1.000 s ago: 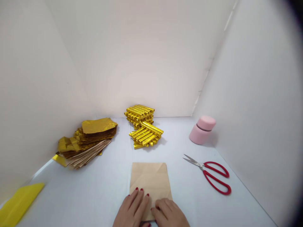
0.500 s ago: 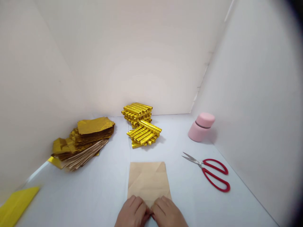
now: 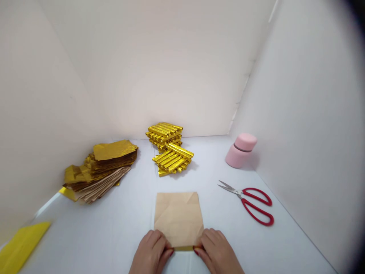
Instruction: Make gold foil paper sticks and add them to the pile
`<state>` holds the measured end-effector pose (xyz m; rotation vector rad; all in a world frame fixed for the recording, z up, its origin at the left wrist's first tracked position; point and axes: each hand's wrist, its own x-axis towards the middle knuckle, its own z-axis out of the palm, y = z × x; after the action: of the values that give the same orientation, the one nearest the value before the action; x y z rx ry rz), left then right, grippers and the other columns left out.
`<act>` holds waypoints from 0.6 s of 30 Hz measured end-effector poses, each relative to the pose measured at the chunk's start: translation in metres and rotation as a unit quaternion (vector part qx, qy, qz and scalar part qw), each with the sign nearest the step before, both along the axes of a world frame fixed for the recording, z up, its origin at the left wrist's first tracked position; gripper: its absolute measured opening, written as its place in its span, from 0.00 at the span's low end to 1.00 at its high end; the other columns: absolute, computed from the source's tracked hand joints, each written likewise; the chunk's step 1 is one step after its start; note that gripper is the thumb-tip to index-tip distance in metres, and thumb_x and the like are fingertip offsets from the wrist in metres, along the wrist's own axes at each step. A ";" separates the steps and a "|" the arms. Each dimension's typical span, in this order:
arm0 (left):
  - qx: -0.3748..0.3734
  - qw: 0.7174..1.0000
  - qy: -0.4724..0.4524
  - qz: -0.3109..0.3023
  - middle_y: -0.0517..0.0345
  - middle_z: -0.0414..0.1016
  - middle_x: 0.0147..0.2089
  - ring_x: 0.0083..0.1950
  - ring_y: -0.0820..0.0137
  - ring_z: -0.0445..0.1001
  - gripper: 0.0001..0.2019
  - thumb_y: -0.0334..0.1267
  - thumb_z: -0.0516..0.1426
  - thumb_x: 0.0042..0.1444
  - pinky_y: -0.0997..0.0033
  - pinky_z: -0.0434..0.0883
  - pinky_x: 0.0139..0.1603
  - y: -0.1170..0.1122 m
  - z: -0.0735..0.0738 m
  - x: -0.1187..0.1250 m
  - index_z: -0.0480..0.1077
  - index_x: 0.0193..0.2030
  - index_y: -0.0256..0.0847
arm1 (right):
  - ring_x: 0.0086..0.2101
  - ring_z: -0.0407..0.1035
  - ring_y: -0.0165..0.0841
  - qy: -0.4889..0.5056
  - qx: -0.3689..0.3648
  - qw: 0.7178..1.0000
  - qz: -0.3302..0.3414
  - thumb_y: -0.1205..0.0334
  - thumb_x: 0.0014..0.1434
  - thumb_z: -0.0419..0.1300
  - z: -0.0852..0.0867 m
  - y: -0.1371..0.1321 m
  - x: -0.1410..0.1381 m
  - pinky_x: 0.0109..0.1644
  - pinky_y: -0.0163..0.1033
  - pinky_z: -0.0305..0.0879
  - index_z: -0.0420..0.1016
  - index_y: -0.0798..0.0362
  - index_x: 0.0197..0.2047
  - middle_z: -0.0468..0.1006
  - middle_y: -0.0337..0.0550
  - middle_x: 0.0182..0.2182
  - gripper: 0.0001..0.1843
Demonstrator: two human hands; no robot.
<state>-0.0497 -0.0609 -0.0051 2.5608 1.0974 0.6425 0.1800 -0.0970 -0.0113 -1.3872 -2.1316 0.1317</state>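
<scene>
Brown paper sheet [image 3: 179, 217] lies flat on the bench [image 3: 137, 228], directly in front of you, with a narrow gold strip [image 3: 183, 249] showing along its near edge. Your left hand [image 3: 152, 249] pinches the near left corner between thumb and curled fingers; your right hand [image 3: 215, 249] pinches the near right corner the same way. Holding both ends of one edge probably keeps it even and stops the sheet skewing. Stacked gold and brown sheets [image 3: 114, 150] lean in a loose heap to your left, likely within reach but out of your working space. Gold sticks [image 3: 173, 160] sit beyond the paper in two crosswise piles, one behind the other near the back wall [image 3: 171, 76]; the crossed layers presumably keep them from rolling. Red-handled scissors [image 3: 238, 192] lie to your right, blades slightly parted and pointing inward, apart from your hand. Yellow piece [image 3: 24, 241] at your far left, cut off by the view. One container: a pink jar [image 3: 236, 156] by the right wall [image 3: 308, 133], lid on; contents hidden.
</scene>
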 end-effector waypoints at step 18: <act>0.001 0.997 0.017 0.078 0.54 0.69 0.29 0.30 0.65 0.68 0.15 0.41 0.47 0.64 0.66 0.68 0.30 -0.003 -0.004 -0.011 0.67 0.30 0.39 | 0.25 0.64 0.34 -0.032 -0.009 0.999 -0.026 0.61 0.65 0.44 0.007 -0.002 0.003 0.30 0.38 0.57 0.61 0.51 0.27 0.69 0.39 0.23 0.15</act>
<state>-0.0605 -0.0641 -0.0087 2.5145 1.3174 0.6392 0.1832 -0.0994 -0.0042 -1.4737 -2.1489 0.0869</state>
